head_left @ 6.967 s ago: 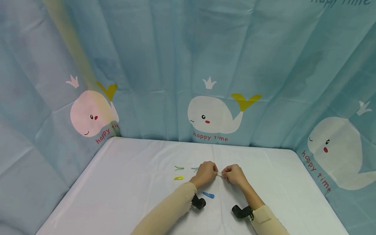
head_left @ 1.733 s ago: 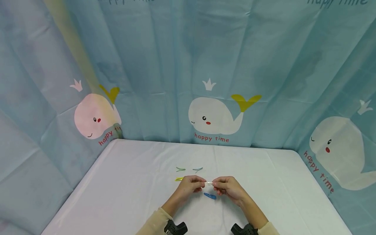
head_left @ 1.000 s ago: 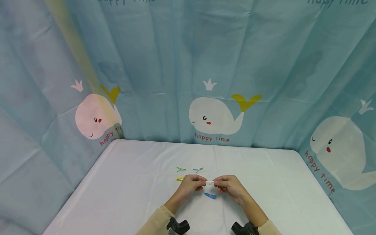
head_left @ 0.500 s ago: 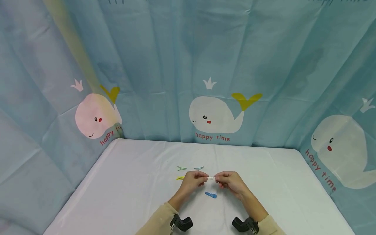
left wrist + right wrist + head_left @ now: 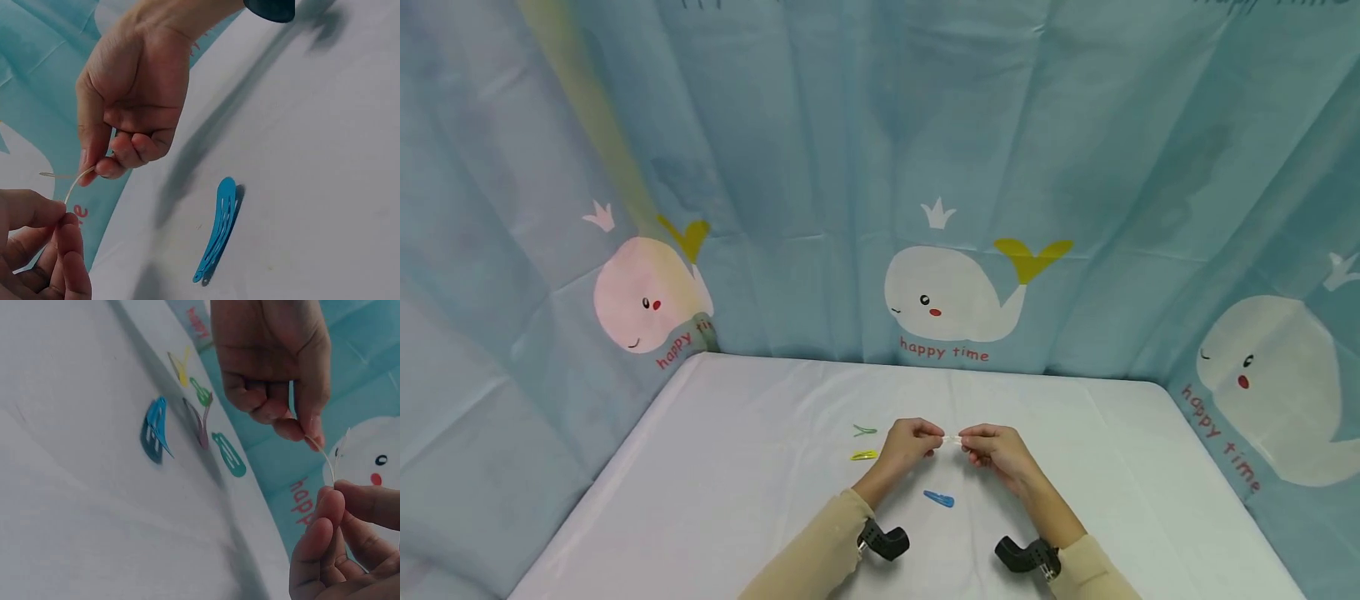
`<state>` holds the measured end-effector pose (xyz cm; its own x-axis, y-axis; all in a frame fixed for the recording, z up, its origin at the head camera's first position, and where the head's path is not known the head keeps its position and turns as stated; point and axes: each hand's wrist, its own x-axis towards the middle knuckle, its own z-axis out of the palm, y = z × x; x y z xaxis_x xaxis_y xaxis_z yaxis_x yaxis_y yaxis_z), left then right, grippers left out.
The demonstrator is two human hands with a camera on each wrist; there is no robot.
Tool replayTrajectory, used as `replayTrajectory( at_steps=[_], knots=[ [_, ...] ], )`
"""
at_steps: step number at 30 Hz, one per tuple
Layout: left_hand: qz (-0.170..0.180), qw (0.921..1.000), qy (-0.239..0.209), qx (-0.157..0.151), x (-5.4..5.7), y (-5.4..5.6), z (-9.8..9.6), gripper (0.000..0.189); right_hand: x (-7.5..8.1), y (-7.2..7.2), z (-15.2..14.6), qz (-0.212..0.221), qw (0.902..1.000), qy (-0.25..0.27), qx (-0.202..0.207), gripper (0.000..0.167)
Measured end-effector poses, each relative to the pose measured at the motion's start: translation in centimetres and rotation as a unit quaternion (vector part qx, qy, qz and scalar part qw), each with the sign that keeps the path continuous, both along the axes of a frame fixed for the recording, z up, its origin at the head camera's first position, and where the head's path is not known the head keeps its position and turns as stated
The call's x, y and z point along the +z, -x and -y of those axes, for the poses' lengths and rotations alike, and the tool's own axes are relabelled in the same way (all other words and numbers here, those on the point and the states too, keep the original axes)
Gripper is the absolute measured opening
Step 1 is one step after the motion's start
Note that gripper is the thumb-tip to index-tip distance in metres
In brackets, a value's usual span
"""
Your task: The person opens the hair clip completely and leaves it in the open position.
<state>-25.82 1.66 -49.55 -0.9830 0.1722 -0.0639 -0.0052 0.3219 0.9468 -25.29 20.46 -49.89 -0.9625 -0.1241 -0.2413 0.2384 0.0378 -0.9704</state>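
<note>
My left hand (image 5: 904, 448) and right hand (image 5: 1003, 454) face each other, each pinching one end of a thin whitish snap hair clip (image 5: 952, 439) above the table. The right wrist view shows two separated strands of this hair clip (image 5: 324, 455), so it is bent open. In the left wrist view, the right hand (image 5: 134, 94) is at the top and the left hand (image 5: 37, 250) at the lower left. Below the hands, a blue snap hair clip (image 5: 939, 498) lies on the cloth. Left of the left hand are a yellow hair clip (image 5: 863, 455) and a green one (image 5: 865, 431).
A purplish hair clip (image 5: 201, 425) and a teal one (image 5: 229, 454) lie on the table in the right wrist view; the left hand hides them from the head view. The table has a white cloth (image 5: 737, 483). Behind hangs a blue whale-print curtain (image 5: 805, 275).
Over the last second both hands have moved forward and slightly right with the whitish hair clip. The left hand now covers the teal hair clip and uncovers the yellow one.
</note>
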Motion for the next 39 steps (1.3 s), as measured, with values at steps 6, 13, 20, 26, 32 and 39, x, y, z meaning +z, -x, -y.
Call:
replayTrajectory(
  at_steps=[6, 13, 20, 26, 32, 39],
  knots=[
    [-0.008, 0.9995, 0.03, -0.005, 0.1, 0.9, -0.7, 0.008, -0.3, 1.3, -0.3, 0.006, 0.9994, -0.015, -0.03, 0.024],
    [-0.024, 0.9977, 0.064, -0.003, 0.1, 1.5, -1.2, 0.005, -0.4, 2.1, -0.5, 0.002, 0.9983, -0.044, -0.039, 0.025],
    [-0.048, 0.9905, 0.129, 0.002, -0.1, 2.0, -1.5, 0.003, -0.5, 2.6, -0.5, 0.002, 0.9965, -0.069, -0.047, 0.023],
    [-0.085, 0.9792, 0.184, 0.001, -0.5, 2.4, -1.7, 0.005, -0.8, 3.2, -0.4, -0.016, 0.9938, -0.102, -0.042, 0.02],
    [-0.099, 0.9705, 0.22, 0.003, -0.6, 2.6, -1.9, 0.004, -1.1, 3.4, -0.1, -0.028, 0.9876, -0.148, -0.047, 0.016],
    [-0.094, 0.9644, 0.247, 0.001, -1.0, 2.5, -2.2, 0.009, -1.5, 3.6, 0.1, -0.023, 0.9837, -0.171, -0.051, 0.012]
  ],
)
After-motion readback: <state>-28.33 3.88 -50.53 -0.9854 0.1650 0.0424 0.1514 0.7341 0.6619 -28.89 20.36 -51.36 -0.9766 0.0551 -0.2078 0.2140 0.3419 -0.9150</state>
